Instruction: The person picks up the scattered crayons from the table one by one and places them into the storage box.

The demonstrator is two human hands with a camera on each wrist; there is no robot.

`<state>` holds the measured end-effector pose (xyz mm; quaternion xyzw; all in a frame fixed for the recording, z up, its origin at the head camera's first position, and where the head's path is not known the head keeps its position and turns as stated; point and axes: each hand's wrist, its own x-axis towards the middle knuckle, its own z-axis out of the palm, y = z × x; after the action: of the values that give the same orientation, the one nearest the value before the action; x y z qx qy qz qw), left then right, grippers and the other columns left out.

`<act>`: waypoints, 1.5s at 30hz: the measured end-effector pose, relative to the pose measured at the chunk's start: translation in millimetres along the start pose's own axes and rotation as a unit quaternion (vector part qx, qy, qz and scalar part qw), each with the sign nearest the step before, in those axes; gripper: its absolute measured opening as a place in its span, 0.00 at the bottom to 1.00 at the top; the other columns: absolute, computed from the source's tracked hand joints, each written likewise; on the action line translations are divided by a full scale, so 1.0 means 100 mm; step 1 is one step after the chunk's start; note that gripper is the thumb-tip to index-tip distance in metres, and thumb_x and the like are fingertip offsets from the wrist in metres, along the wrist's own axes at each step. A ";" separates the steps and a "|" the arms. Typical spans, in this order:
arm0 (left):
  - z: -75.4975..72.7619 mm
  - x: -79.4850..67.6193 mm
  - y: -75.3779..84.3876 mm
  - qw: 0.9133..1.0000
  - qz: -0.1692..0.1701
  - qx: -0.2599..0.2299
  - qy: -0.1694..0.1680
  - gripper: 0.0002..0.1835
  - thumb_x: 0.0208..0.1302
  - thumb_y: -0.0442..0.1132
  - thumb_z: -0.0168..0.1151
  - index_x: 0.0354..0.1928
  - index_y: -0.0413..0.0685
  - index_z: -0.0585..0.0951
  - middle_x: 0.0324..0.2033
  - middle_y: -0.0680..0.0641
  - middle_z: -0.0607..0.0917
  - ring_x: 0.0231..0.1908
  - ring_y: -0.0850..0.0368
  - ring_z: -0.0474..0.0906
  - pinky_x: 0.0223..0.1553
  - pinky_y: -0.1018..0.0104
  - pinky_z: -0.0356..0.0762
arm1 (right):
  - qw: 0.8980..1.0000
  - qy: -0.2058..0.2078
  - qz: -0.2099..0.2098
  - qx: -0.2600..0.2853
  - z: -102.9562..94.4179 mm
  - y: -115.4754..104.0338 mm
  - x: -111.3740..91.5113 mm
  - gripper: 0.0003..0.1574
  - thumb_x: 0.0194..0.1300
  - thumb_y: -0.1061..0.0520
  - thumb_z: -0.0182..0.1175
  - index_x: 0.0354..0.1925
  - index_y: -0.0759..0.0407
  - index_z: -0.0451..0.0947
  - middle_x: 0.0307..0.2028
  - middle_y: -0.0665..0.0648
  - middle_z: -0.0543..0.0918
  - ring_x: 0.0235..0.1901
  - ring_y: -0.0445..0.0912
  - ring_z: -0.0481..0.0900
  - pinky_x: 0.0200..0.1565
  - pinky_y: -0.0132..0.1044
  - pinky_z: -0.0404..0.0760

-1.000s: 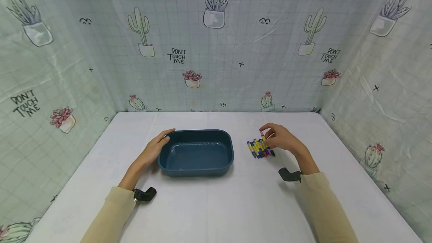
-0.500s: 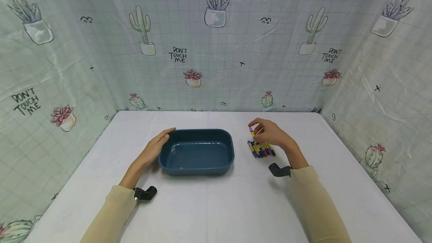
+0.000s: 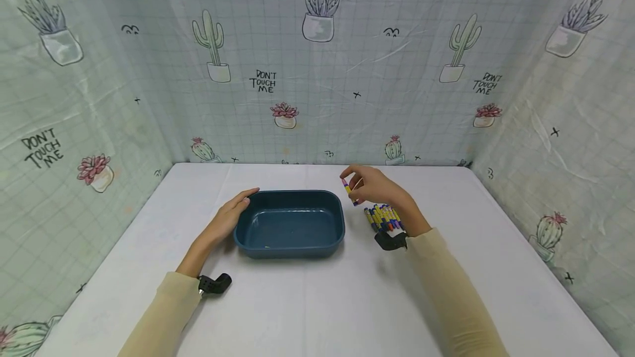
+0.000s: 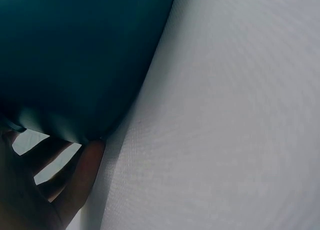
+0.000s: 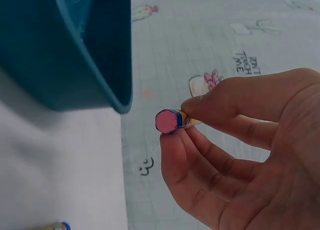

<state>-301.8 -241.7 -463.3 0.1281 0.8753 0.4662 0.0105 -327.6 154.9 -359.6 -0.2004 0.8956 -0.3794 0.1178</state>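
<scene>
Blue rectangular tray (image 3: 289, 227) stands on the white surface (image 3: 307, 307) between my hands. Its right wall rises just beside my right hand (image 3: 374, 185), so a rim stands between that hand and the tray's inside. A tiny yellow mark shows on the inner near side; too small to identify.

Row of crayons (image 3: 379, 215), yellow with blue bands, lies nearer to me than my right hand, beneath the wrist. The black right wrist camera (image 3: 390, 240) hides some of their near ends in the head view. Beyond both hands hangs a cactus-print cloth (image 3: 317, 109).

Left hand (image 3: 229, 219): fingers extended and spread, touching the tray's left side, not wrapped round it. Right hand: fingers bent, thumb and fingertips nearly together, pinching one pink crayon (image 3: 349, 190).

Held crayon is off the surface, just outside the tray's far right corner, not touching it. Long axis slants: pink end up and away from me, slightly left; blue-banded end lower, towards me. Right wrist view: flat pink base faces that camera.
</scene>
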 end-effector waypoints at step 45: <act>0.01 0.03 0.02 1.000 -0.009 -0.002 0.011 0.26 0.86 0.48 0.36 0.79 0.56 0.64 0.80 0.42 0.62 0.80 0.36 0.52 0.78 0.31 0.49 | 0.987 -0.133 -0.077 -0.041 0.57 -0.71 0.67 0.28 0.65 0.68 0.62 0.63 0.56 0.76 0.45 0.62 0.85 0.34 0.50 0.88 0.40 0.43 0.91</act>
<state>-304.5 -239.2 -462.1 0.1146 0.8758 0.4689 0.0052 -347.8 44.2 -351.1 -0.3223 0.8685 -0.3204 0.1980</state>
